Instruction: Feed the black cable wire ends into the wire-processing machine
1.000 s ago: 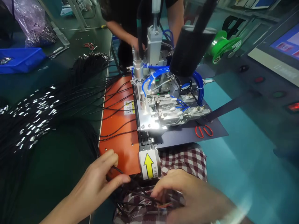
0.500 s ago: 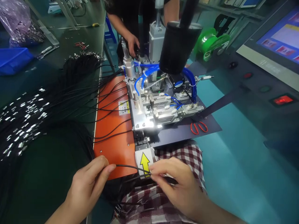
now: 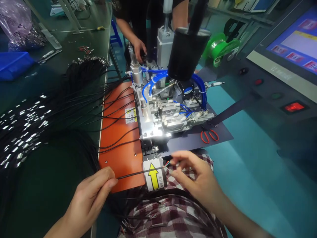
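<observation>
My left hand pinches a black cable between thumb and fingers over the orange plate's near end. The cable runs to the right across a white label with a yellow arrow. At its stripped end, thin coloured wires fan out, red and green among them. My right hand is beside those wires, thumb and index finger apart; whether a fingertip touches a wire is hard to tell. More black cables with bare ends lie across the checked cloth on my lap.
A metal machine with blue air hoses stands ahead, with several cables leading into it over the orange plate. Red-handled scissors lie at its right. Cable bundles cover the left bench. Another person's hand is behind the machine.
My right hand has let go of the cable and moved slightly up and right, its fingers parting. The cable end with coloured wires now shows. My left hand keeps its hold.
</observation>
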The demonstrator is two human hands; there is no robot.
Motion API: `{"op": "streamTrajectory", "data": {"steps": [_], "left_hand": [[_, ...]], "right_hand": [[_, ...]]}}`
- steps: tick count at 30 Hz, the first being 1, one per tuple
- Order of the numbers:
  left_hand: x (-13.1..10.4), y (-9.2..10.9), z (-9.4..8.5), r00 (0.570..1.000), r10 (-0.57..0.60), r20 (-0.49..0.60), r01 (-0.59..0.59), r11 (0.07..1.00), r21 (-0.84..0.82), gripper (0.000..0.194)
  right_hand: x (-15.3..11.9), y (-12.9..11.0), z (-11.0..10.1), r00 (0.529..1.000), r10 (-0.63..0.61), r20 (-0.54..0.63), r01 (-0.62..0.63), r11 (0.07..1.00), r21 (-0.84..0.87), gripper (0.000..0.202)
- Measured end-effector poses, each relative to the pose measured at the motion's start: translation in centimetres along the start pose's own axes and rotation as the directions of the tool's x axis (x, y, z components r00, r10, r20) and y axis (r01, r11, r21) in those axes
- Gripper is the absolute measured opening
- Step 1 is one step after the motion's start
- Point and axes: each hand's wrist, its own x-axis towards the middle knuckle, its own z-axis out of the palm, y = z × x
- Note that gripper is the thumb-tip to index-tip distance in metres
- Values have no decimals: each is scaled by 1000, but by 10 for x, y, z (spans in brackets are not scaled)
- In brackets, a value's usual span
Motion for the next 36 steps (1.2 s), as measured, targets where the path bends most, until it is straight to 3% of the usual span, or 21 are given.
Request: {"op": "streamTrajectory", "data": {"steps": [2,4,8,9,11,13,17,19,25,28,33,36], "left_hand": [[-1,-2,-3,1000,26,18,-26,1000,4,18],[0,-2,-3,998,33,52,-36,997,62,21],[11,17,10,997,29,70,-50,948,314,12],[16,26,17,997,46,56,-63,935,349,23],[31,45,31,994,66,82,-86,961,264,29],[47,57,42,986,18,166,-27,998,51,17],[67,57,52,981,-35,191,77,973,-216,17],[70,51,53,985,-45,167,87,964,-252,15],[66,44,57,986,-24,166,72,954,-293,14],[66,44,58,983,-30,184,85,949,-303,13],[69,43,58,967,-117,226,187,928,-322,17],[69,42,59,954,-166,251,253,895,-368,19]], "right_hand": [[5,2,4,994,101,36,-105,988,113,35],[8,4,9,985,130,116,-153,965,213,22],[9,4,15,994,74,77,-90,969,228,4],[9,4,15,996,61,67,-74,974,212,3],[10,3,14,997,53,64,-65,980,189,3],[12,3,10,996,62,61,-72,981,180,3],[20,4,-7,993,122,-8,-118,975,189,11],[26,4,-14,991,131,7,-130,971,203,17],[43,7,-10,962,90,257,-184,911,370,12],[47,12,-1,967,93,237,-194,872,449,17],[43,20,10,965,238,112,-256,753,606,20],[36,23,14,961,242,135,-270,713,647,20]]}}
